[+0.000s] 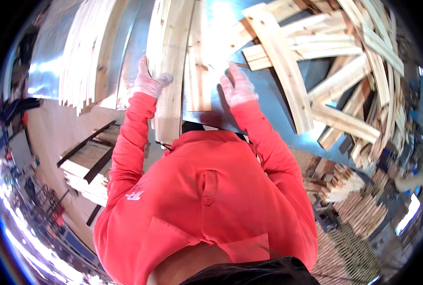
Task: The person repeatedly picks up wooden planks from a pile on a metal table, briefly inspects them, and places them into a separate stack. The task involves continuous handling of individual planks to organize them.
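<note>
Lying against the inner side of the left hand (148,84), a long board (174,61) ran forward past the fingers and back toward the person's body. The thumb stretched over toward its face, while the fingers pointed forward beside its left edge; the hand was spread wide, not closed around the wood. Between the two hands, nearer the long board, lay a short board (199,78), its near end a little closer to the body than the hands. The right hand (238,85) was held loosely open, thumb apart from the fingers, just right of the short board; whether it touched the table (216,102) could not be told. Both hands wore pale gloves, below red sleeves (134,133).

Left of the left hand, a row of boards (85,57) lay side by side, running forward. Right of the right hand, a knotty board (285,71) slanted over others, and beyond it spread a jumbled pile (342,80), its pieces crossing at many angles. Below and left of the left hand stood a stack (88,159) with dark bars across it. Below and right of the right hand sat bundles (347,213) of cut wood.
</note>
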`<action>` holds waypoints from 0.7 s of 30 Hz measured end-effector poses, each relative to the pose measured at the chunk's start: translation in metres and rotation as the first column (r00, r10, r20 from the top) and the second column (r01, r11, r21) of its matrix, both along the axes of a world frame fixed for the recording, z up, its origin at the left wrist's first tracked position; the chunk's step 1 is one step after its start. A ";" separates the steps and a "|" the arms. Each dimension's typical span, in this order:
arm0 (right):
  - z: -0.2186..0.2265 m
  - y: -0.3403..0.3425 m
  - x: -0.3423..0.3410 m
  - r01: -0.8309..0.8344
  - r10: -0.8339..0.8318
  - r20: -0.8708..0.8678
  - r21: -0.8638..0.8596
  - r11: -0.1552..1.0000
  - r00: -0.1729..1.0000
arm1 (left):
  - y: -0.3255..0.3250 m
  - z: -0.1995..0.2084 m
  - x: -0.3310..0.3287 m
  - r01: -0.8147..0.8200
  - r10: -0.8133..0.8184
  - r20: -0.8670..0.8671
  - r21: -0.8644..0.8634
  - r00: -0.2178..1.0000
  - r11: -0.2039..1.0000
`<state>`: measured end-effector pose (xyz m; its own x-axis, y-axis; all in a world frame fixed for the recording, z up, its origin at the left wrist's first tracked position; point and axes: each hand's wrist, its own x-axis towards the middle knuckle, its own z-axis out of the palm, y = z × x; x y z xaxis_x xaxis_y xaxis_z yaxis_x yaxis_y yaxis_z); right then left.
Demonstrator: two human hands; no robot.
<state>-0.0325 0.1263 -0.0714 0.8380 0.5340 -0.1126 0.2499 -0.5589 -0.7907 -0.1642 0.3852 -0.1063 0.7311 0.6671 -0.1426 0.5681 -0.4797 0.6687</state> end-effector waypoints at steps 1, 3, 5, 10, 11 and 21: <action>0.007 0.004 -0.002 0.002 -0.003 -0.005 -0.153 0.988 1.000 | 0.016 0.005 -0.003 -0.016 0.019 0.033 -0.068 0.999 0.998; -0.011 0.024 -0.020 -0.055 0.013 -0.160 -0.260 0.964 0.987 | 0.043 0.027 -0.004 -0.016 0.039 0.101 -0.212 0.994 0.977; -0.012 0.062 -0.045 -0.165 0.070 -0.191 -0.546 0.821 0.979 | 0.066 0.038 -0.010 -0.042 0.044 0.018 -0.103 0.999 0.994; -0.020 0.091 -0.046 -0.099 0.018 -0.153 -0.541 0.835 0.988 | 0.089 0.052 -0.034 -0.076 0.141 -0.253 0.251 0.957 0.965; -0.023 0.086 -0.044 -0.059 -0.006 -0.156 -0.406 0.912 0.988 | 0.078 0.063 -0.032 -0.100 0.191 -0.309 0.287 0.932 0.953; -0.021 0.144 -0.058 0.403 0.471 -0.784 0.615 0.678 0.403 | 0.067 0.065 -0.029 -0.142 0.180 -0.559 0.111 0.810 0.984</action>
<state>-0.0908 0.2705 -0.0927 0.4607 0.8205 -0.3385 -0.7739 0.1846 -0.6058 -0.1927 0.4520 -0.0409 0.4160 0.7893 -0.4516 0.9089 -0.3766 0.1790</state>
